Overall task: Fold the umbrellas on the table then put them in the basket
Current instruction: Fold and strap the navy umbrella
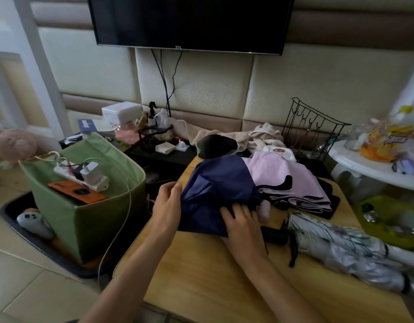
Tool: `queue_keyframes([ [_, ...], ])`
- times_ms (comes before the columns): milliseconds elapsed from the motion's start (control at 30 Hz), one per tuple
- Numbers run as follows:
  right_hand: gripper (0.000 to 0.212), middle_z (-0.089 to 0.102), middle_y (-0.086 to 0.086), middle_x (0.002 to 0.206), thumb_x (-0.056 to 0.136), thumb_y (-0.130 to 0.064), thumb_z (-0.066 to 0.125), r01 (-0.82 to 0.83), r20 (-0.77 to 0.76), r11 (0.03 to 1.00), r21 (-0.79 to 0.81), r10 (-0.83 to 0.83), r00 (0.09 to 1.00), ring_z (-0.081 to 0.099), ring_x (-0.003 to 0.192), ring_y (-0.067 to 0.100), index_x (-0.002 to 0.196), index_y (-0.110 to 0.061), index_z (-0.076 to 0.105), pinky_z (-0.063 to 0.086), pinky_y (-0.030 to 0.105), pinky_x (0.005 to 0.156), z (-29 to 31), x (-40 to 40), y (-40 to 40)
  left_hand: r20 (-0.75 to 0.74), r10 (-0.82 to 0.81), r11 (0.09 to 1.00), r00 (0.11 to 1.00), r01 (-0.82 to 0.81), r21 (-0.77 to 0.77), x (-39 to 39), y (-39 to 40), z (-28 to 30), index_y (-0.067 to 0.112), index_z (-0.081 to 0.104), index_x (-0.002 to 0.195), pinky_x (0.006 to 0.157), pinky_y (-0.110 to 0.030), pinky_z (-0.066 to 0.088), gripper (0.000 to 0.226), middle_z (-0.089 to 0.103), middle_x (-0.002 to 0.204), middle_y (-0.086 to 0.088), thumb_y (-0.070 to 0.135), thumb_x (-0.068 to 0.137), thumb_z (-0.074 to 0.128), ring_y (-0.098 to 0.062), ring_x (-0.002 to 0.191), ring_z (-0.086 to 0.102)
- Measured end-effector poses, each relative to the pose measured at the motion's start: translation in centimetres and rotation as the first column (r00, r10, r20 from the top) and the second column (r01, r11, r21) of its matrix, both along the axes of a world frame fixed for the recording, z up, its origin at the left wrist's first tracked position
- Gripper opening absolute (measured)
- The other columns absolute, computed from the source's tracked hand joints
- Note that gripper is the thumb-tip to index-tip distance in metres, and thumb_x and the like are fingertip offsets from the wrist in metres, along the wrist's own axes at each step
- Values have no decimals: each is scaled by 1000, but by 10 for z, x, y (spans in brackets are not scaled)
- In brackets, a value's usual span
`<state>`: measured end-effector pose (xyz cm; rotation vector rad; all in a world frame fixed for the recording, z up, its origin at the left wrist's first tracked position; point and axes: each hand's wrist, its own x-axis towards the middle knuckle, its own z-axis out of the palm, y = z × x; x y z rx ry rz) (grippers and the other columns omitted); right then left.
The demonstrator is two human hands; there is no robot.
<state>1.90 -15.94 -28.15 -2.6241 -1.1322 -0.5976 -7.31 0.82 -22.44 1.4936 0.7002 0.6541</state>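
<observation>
Half-hidden black handle (273, 234) under navy umbrella (215, 190)

Person's left hand (166, 206) and right hand (243, 226) were bare; both forearms uncovered to frame edge. No sleeves, rings or watch were visible.

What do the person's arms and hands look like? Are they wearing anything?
Both forearms are bare, with no sleeves in view. The left hand and right hand wear no gloves, and I see no rings, watch or bracelets on them.
</observation>
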Motion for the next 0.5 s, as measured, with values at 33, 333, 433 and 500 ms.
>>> queue_keyframes([
  [33, 51, 57, 4, 105, 72, -26, 88, 15, 2, 1000, 3, -15, 1000, 57, 98, 28, 115, -25, 60, 51, 40, 77, 0, 4, 2, -41, 76, 995, 996, -74, 61, -3, -1, -1, 21, 57, 128, 88, -35, 49, 30, 59, 119, 2, 38, 104, 47, -13, 107, 58],
  [333, 58, 60, 11, 107, 66, -16, 90, 38, -47, 999, -9, -38, 998, 58, 97, 34, 119, -19, 66, 54, 45, 79, 1, 18, 12, -221, -237, 821, 946, 73, -566, -32, -10, -5, -4, 56, 114, 77, -46, 62, 50, 75, 99, -27, 44, 106, 44, -40, 87, 76],
  [433, 66, 58, 10, 114, 68, -31, 91, -28, -120, 997, -74, 19, 993, 59, 106, 36, 126, -18, 63, 51, 47, 84, 7, 24, 7, -92, -239, 782, 967, 136, -608, -29, -10, -3, 5, 59, 108, 96, -52, 57, 36, 72, 108, -28, 37, 107, 44, -40, 99, 73],
  [500, 77, 52, 8, 131, 78, -49, 82, -93, -199, 989, -115, 69, 978, 49, 124, 33, 142, -19, 51, 43, 46, 100, 15, 22, -2, -70, -218, 818, 973, 143, -558, -26, -7, -4, 15, 60, 104, 99, -51, 55, 23, 69, 111, -21, 33, 107, 44, -38, 104, 70],
])
